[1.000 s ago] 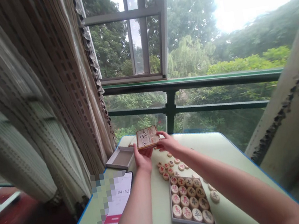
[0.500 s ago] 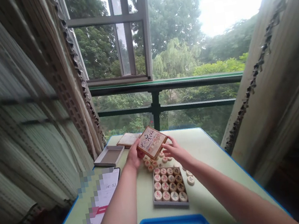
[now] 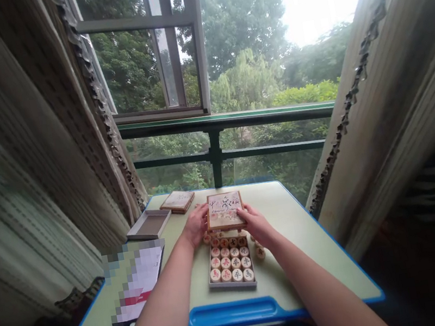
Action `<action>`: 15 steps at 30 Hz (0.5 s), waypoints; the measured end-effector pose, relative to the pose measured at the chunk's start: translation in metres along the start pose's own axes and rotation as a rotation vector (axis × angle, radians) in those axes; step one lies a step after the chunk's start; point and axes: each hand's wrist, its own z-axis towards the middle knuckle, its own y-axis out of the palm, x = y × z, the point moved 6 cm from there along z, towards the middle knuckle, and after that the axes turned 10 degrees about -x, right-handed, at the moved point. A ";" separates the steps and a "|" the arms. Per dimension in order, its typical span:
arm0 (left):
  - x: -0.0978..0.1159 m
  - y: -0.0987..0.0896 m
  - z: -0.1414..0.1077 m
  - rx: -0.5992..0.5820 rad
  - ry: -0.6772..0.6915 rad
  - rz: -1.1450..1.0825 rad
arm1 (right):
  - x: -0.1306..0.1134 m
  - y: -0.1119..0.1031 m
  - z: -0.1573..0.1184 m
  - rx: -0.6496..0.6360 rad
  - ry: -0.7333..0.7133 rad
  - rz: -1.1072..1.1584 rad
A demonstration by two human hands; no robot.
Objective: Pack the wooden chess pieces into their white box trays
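Between my two hands is a Chinese chess box lid (image 3: 226,218), square, brown-edged and printed with dark characters. My left hand (image 3: 197,224) grips its left edge, and my right hand (image 3: 255,224) holds the right edge with the thumb on top. Right below the lid, a shallow grey tray (image 3: 233,284) holds rows of round wooden chess pieces (image 3: 235,262) with red and black characters. The lid hides the tray's far edge. Loose pieces (image 3: 260,253) lie to the right of the tray, and others peek out behind it.
An empty grey box part (image 3: 151,234) lies at the back left, next to another printed lid (image 3: 177,201). A phone or tablet (image 3: 141,285), partly blurred out, rests at the left. The table (image 3: 320,268) has a blue rim and a blue front groove (image 3: 233,312). Curtains and a window stand behind.
The lid has turned from a diagonal to nearly square with the tray and come down closer to its far end. My right hand has closed onto its right edge.
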 end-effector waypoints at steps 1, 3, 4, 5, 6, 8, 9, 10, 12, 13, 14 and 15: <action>-0.003 0.001 0.000 -0.042 -0.017 0.030 | 0.000 0.000 0.000 0.013 -0.005 0.021; -0.006 0.002 -0.001 -0.090 -0.042 0.075 | 0.002 0.000 0.000 0.021 -0.007 0.047; -0.005 0.001 -0.002 -0.085 -0.040 0.088 | 0.004 0.001 0.000 0.014 -0.003 0.054; -0.004 0.000 -0.004 -0.074 -0.026 0.091 | 0.005 0.002 0.001 0.001 0.002 0.059; -0.002 0.000 -0.006 -0.062 -0.003 0.087 | 0.007 0.002 0.001 -0.006 0.001 0.064; 0.003 0.001 -0.011 -0.052 0.038 0.075 | 0.009 0.000 0.003 0.004 -0.014 0.069; 0.005 0.002 -0.013 -0.053 0.049 0.068 | 0.010 -0.002 0.003 0.021 -0.025 0.069; 0.007 0.003 -0.015 -0.056 0.054 0.064 | 0.010 -0.005 0.004 0.042 -0.035 0.066; 0.008 0.006 -0.019 -0.065 0.055 0.072 | 0.008 -0.009 0.004 0.075 -0.040 0.052; 0.009 0.007 -0.020 -0.068 0.060 0.083 | 0.007 -0.010 0.003 0.084 -0.037 0.043; 0.010 0.009 -0.021 -0.072 0.069 0.095 | 0.004 -0.010 0.001 0.091 -0.036 0.036; 0.011 0.010 -0.023 -0.074 0.087 0.108 | 0.002 -0.009 -0.001 0.093 -0.037 0.032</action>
